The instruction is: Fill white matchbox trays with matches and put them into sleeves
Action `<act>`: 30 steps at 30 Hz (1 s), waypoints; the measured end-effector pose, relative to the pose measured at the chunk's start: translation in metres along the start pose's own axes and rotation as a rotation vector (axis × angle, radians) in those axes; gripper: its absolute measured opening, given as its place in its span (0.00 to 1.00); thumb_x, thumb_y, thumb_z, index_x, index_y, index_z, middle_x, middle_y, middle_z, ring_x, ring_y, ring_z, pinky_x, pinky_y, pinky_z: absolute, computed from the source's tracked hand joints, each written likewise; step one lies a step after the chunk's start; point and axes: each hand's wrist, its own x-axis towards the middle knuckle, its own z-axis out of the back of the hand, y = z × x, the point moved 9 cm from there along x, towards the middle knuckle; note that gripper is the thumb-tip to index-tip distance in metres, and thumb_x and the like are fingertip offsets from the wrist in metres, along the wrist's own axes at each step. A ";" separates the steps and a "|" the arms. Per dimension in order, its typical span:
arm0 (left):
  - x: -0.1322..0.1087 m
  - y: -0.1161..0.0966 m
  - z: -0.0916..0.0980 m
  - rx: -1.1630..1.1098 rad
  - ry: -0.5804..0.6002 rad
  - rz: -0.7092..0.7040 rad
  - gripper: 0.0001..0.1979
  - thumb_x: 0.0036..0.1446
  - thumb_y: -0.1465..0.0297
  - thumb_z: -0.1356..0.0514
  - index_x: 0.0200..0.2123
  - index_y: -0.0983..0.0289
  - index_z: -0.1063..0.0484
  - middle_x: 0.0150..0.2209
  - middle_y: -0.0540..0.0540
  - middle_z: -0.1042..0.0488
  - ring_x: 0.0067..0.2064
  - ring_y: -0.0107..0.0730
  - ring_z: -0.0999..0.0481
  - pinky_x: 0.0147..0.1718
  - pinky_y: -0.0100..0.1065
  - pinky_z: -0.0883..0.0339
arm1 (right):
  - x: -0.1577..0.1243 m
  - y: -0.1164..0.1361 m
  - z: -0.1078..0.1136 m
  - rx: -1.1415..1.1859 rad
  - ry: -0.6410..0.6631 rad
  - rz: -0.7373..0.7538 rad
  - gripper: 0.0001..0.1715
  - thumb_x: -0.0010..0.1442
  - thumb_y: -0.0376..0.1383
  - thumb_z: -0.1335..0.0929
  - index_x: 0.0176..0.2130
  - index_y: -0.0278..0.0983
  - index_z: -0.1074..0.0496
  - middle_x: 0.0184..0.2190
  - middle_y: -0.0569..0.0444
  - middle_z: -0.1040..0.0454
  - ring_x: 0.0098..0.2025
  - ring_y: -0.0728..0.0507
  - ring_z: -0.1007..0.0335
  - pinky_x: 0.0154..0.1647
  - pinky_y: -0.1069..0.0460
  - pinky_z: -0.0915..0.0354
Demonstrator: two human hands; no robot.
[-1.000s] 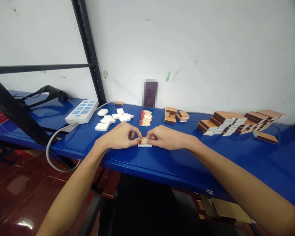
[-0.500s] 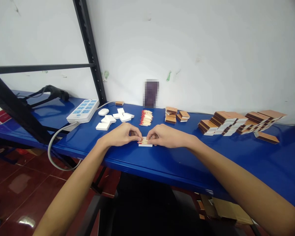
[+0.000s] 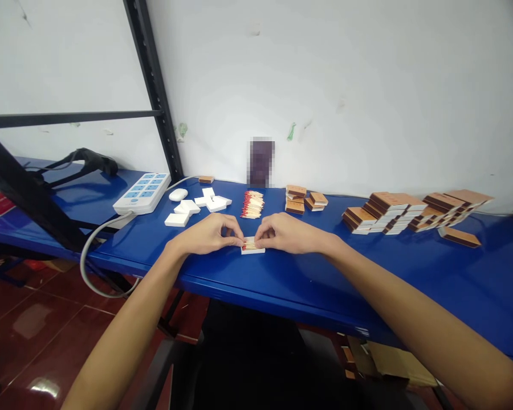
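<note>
A small white matchbox tray (image 3: 259, 251) lies on the blue table, with red-tipped matches (image 3: 248, 246) in it, heads to the left. My left hand (image 3: 216, 233) is at the tray's left end, thumb and fingers closed in a pinch at the match heads. Over the right end, my right hand (image 3: 284, 232) has its fingertips pinched at the other ends of the matches, partly covering them. Just beyond the hands lies a pile of loose matches (image 3: 252, 205), with red heads towards the left.
White tray pieces (image 3: 216, 203) lie left of the pile, near a white rounded case (image 3: 178, 195) and a power strip (image 3: 143, 192). Brown matchboxes (image 3: 296, 199) sit behind my right hand; larger matchbox stacks (image 3: 393, 210) stand farther right. A black metal post (image 3: 154, 85) rises at left.
The matches at the tray's left end now sit within it, where they reached its edge before. Both hands stay at the tray with only slight finger movement. The view has shifted slightly.
</note>
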 end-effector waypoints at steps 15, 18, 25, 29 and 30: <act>0.021 0.013 -0.009 -0.008 0.067 0.027 0.12 0.54 0.61 0.37 0.32 0.65 0.22 0.29 0.52 0.24 0.28 0.25 0.33 0.29 0.29 0.41 | 0.001 0.002 0.000 -0.031 -0.033 0.022 0.16 0.59 0.44 0.33 0.36 0.37 0.20 0.34 0.52 0.21 0.31 0.47 0.31 0.31 0.53 0.38; 0.023 0.013 -0.011 0.006 0.086 0.029 0.13 0.54 0.61 0.38 0.31 0.65 0.23 0.27 0.51 0.25 0.26 0.24 0.35 0.27 0.29 0.42 | 0.001 0.002 0.002 -0.021 -0.056 0.025 0.14 0.59 0.43 0.32 0.36 0.37 0.21 0.33 0.52 0.21 0.31 0.48 0.30 0.31 0.54 0.38; 0.028 0.007 -0.014 0.047 0.144 0.045 0.11 0.53 0.63 0.39 0.26 0.65 0.29 0.24 0.49 0.29 0.25 0.23 0.35 0.25 0.28 0.43 | 0.002 -0.001 0.001 0.001 -0.074 0.011 0.12 0.58 0.41 0.32 0.33 0.36 0.23 0.29 0.53 0.22 0.29 0.48 0.30 0.29 0.54 0.39; 0.032 0.009 -0.013 0.054 0.147 0.053 0.09 0.52 0.64 0.38 0.27 0.64 0.31 0.24 0.49 0.29 0.25 0.25 0.33 0.26 0.28 0.41 | 0.003 -0.004 0.002 -0.002 -0.106 0.005 0.08 0.57 0.37 0.33 0.32 0.36 0.25 0.27 0.55 0.23 0.28 0.49 0.30 0.29 0.54 0.39; 0.032 0.010 -0.013 0.044 0.148 0.055 0.09 0.52 0.64 0.38 0.27 0.64 0.31 0.24 0.49 0.29 0.25 0.25 0.32 0.26 0.28 0.41 | 0.003 -0.004 0.002 0.003 -0.098 0.003 0.08 0.57 0.37 0.33 0.32 0.36 0.25 0.27 0.55 0.23 0.28 0.49 0.30 0.29 0.54 0.39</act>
